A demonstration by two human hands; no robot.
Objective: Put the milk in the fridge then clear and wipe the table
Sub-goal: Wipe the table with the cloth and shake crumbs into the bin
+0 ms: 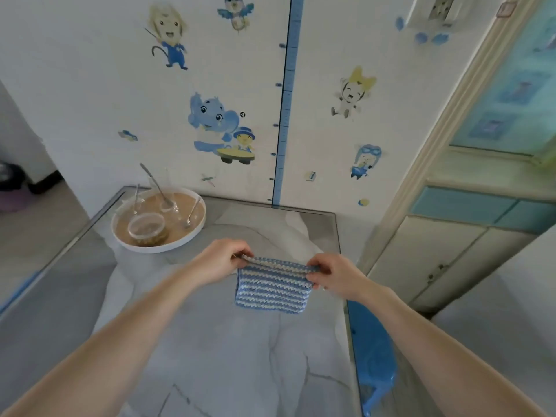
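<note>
Cloth [273,285], blue-and-white striped, is held above the desk [228,350], pinched at its top corners by left hand [219,261] and right hand [334,275]; no writing is legible.

Single head-worn wide-angle view, forward and down over the table [210,341], close above both forearms, wall beyond

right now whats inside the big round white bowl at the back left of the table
The big round white bowl holds a clear plastic tub, several metal spoons and what look like clear glasses. Its inside looks brown. The tub's contents are too blurred to name.
</note>
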